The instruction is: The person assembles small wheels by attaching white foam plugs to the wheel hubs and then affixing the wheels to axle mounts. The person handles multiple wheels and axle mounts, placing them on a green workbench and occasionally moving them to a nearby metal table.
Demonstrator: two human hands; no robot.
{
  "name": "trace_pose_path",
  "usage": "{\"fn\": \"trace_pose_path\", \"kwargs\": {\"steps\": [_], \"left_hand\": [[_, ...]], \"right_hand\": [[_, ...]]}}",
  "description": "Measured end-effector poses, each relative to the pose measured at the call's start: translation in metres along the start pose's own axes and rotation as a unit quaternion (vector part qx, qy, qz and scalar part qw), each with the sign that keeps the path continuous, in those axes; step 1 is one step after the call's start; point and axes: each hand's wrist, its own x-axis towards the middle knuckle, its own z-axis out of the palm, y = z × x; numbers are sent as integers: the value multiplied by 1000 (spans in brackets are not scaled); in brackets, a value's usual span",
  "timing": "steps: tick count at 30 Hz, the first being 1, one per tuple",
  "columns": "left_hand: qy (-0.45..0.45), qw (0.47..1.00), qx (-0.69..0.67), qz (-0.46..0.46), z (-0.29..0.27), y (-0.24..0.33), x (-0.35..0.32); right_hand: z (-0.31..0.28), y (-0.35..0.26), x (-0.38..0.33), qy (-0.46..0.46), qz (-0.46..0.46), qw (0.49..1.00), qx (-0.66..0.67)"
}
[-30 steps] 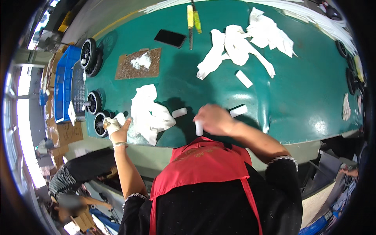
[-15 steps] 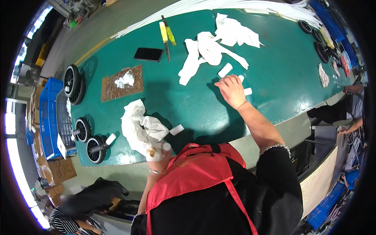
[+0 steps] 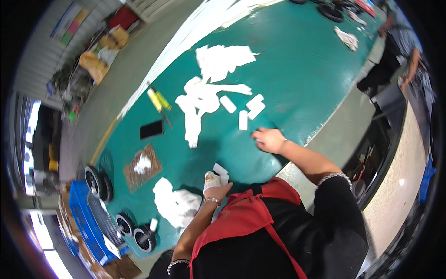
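Close to my body, my left hand (image 3: pixel 215 189) has a white covering over some fingers, with a brown stain on it. Its fingers close on a short white cylinder (image 3: pixel 224 180). Another white cylinder (image 3: pixel 219 168) lies just beyond, by the fingertips. My right hand (image 3: pixel 271 140) hovers over the green table (image 3: pixel 288 69) with fingers curled and slightly blurred; a small pale bit shows at the fingertips. Beyond it lie several loose white cylinders (image 3: pixel 243 120), apart from the hand. A crumpled white cloth (image 3: pixel 174 204) lies left of my left hand.
More white cloths (image 3: pixel 220 60) spread across the table's middle. Toward the left are a phone (image 3: pixel 152 129), yellow-green knives (image 3: pixel 158 100), a brown board (image 3: pixel 142 167) with white material, black wheels (image 3: pixel 145 238) and a blue crate (image 3: pixel 88 218). Another person (image 3: pixel 402 56) stands at the far right.
The view has turned, so the table appears rotated. My right hand has drawn back toward me from the loose cylinders. My left hand has moved right, away from the crumpled cloth, still holding a cylinder.
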Motion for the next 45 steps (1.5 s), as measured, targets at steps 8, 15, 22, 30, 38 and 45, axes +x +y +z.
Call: {"fn": "trace_pose_path", "kwargs": {"steps": [8, 15, 22, 30, 38, 45], "left_hand": [[29, 880, -473, -28, -38, 27, 134], [-120, 721, -652, -199, 24, -1, 40], [-112, 757, -631, -128, 38, -10, 8], [-3, 805, -589, -72, 54, 5, 5], [209, 896, -391, 24, 105, 23, -36], [185, 915, -350, -74, 106, 13, -64]], "right_hand": [[18, -14, 54, 150, 135, 948, 246], [14, 9, -42, 137, 80, 961, 227], [24, -3, -78, 171, 99, 959, 203], [36, -20, -191, 61, 201, 958, 194], [108, 48, -281, -24, 526, 658, 537], [128, 140, -293, 108, 624, 430, 643]]}}
